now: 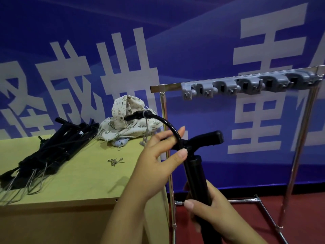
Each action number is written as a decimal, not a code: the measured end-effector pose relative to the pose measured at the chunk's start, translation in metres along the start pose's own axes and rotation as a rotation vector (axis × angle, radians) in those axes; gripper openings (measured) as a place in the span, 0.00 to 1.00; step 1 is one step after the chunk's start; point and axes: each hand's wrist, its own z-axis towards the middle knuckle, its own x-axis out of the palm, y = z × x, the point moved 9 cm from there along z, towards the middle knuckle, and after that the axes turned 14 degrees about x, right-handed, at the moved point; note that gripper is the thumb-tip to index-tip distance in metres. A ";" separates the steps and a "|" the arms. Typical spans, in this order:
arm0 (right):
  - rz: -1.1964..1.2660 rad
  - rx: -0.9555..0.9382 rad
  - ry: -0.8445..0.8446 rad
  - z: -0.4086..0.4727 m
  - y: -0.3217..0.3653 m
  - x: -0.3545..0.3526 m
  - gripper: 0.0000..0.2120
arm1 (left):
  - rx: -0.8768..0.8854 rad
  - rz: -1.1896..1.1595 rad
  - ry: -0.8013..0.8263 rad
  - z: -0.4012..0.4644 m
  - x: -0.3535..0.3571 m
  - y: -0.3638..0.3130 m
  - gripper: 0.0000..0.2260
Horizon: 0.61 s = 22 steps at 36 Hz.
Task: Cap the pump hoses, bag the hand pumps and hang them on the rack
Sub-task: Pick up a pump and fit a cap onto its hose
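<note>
A black hand pump [197, 175] stands tilted in front of me, its T-handle [207, 139] at the top. My right hand [212, 210] grips the pump's barrel low down. My left hand [159, 155] pinches the pump's black hose [168, 128] between thumb and fingers just below the handle. The hose arches up and left, and its nozzle end [136, 115] points left in front of the cloth bags. Small metal caps [115, 161] lie in a little heap on the table.
A pile of several black pumps [58, 148] lies on the left of the yellow-green table [88, 176]. Patterned cloth bags [126, 124] are heaped at its back edge. To the right stands a metal rack [297, 147] with a grey clip rail [246, 85] along its top bar.
</note>
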 end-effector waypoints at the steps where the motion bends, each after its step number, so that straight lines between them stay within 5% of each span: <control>1: 0.003 0.002 0.014 0.001 -0.001 0.001 0.24 | 0.003 0.003 0.029 0.003 -0.001 0.000 0.20; 7: 0.030 0.006 0.033 0.008 -0.007 0.001 0.23 | -0.039 -0.055 0.147 0.015 -0.003 0.001 0.22; 22: 0.008 -0.009 0.018 0.021 -0.020 0.002 0.23 | -0.046 -0.105 0.100 0.010 -0.001 0.007 0.23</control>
